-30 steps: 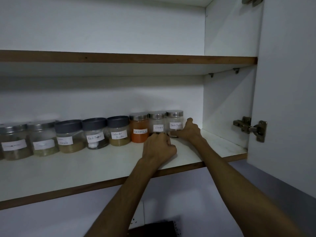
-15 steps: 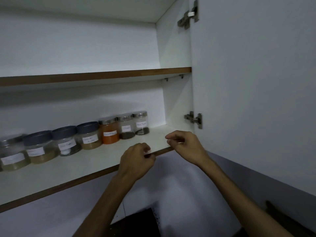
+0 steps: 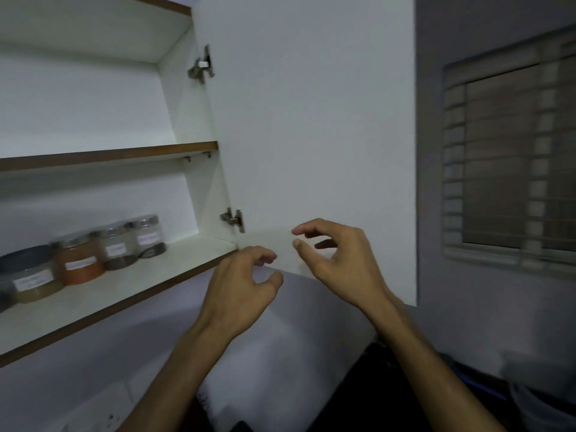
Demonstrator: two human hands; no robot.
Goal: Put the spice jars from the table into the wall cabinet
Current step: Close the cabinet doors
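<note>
- Head view: my left hand [image 3: 240, 286] and right hand [image 3: 335, 260] hang side by side, apart, fingers loosely curled, holding nothing, before the open cabinet door [image 3: 311, 135].
- At nine o'clock the spice jars [image 3: 93, 254] stand in a row on the lower shelf [image 3: 103, 294] of the wall cabinet [image 3: 93, 98].
- Window [image 3: 511, 169] at three o'clock.

The spice jars [image 3: 93, 254] stand upright in a row at the back of my wall cabinet's [image 3: 174, 98] lower shelf [image 3: 131, 285], touching or nearly touching, paper labels facing out. The orange-filled jar [image 3: 80, 260] and the two to its right have silver lids; the one to its left has a dark lid. The cabinet door [image 3: 311, 120] stands wide open.
</note>
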